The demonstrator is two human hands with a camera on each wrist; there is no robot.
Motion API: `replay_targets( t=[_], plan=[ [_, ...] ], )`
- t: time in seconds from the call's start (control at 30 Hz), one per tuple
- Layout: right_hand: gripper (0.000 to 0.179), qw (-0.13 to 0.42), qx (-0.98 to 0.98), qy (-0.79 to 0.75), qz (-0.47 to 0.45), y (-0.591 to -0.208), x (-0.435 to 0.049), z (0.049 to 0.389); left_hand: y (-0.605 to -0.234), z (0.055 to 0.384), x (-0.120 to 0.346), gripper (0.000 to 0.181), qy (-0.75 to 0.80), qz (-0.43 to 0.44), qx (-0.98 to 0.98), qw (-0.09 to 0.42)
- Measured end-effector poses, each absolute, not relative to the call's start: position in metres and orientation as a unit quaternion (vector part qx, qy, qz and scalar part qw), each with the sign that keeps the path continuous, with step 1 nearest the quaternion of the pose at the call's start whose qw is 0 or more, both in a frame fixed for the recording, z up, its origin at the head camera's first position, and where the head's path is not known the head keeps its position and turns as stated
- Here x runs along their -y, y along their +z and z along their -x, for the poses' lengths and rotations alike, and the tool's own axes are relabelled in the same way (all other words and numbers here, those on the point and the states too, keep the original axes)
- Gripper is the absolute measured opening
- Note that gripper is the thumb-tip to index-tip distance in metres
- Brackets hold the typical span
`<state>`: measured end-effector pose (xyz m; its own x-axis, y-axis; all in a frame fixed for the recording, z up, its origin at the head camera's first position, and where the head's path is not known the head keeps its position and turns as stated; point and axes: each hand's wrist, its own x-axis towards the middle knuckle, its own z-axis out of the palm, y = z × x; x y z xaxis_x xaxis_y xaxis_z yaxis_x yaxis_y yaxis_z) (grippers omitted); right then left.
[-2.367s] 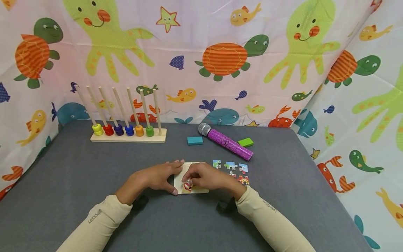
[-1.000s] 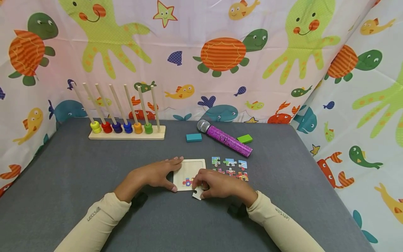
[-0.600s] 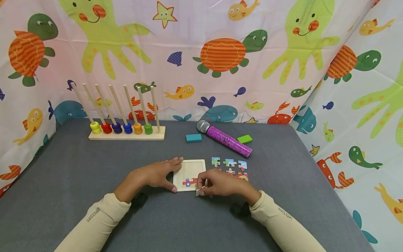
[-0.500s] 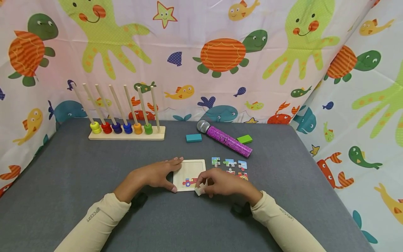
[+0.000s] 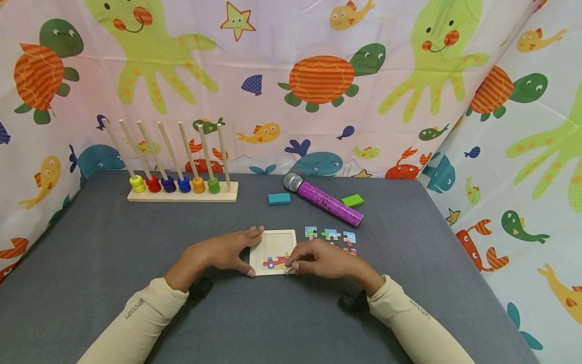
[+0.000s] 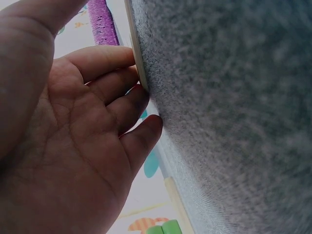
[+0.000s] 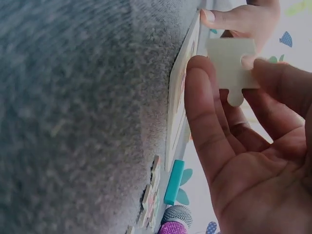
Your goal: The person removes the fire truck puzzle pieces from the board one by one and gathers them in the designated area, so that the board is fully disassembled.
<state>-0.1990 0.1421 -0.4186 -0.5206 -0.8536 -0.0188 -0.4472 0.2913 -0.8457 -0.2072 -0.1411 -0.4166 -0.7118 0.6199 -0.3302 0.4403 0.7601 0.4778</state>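
Note:
A square wooden puzzle tray (image 5: 273, 240) lies on the grey table. My left hand (image 5: 227, 251) rests along its left edge, thumb at the near corner and fingers toward the far one; in the left wrist view the fingertips (image 6: 127, 56) touch the rim. Picture pieces (image 5: 271, 262) lie in the tray's lower part. Over its near right corner my right hand (image 5: 323, 260) pinches a jigsaw piece (image 7: 226, 63) between thumb and fingers, its plain pale back toward the right wrist camera. Several loose pieces (image 5: 331, 234) lie right of the tray, some hidden by my right hand.
A purple glitter microphone (image 5: 329, 202) lies behind the loose pieces, between a blue block (image 5: 279, 199) and a green block (image 5: 352, 200). A peg stand (image 5: 182, 198) with coloured rings stands at the back left. A sea-animal curtain (image 5: 263, 45) hangs behind the table.
My right hand moved from inside the tray to its near right corner, and turned the pinched piece there. Pieces in the tray's lower part came into view. The left hand stayed at the edge.

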Motion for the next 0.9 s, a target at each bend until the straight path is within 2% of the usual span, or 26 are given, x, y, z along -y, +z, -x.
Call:
replay_targets(
  t=[0.3,0.6,0.9],
  plan=[
    [0.022,0.281,-0.742,-0.430,0.431,-0.415,-0.144,0.198,-0.416,0.208,0.140,0.092,0.183,-0.289,-0.907,0.244],
    [0.029,0.242,-0.777,-0.429,0.392,-0.414,-0.150,0.196,-0.414,0.208,0.140,0.091,0.185,-0.297,-0.903,0.249],
    [0.026,0.245,-0.795,-0.423,0.360,-0.416,-0.158,0.197,-0.417,0.208,0.139,0.092,0.175,-0.290,-0.908,0.247]
  ],
)
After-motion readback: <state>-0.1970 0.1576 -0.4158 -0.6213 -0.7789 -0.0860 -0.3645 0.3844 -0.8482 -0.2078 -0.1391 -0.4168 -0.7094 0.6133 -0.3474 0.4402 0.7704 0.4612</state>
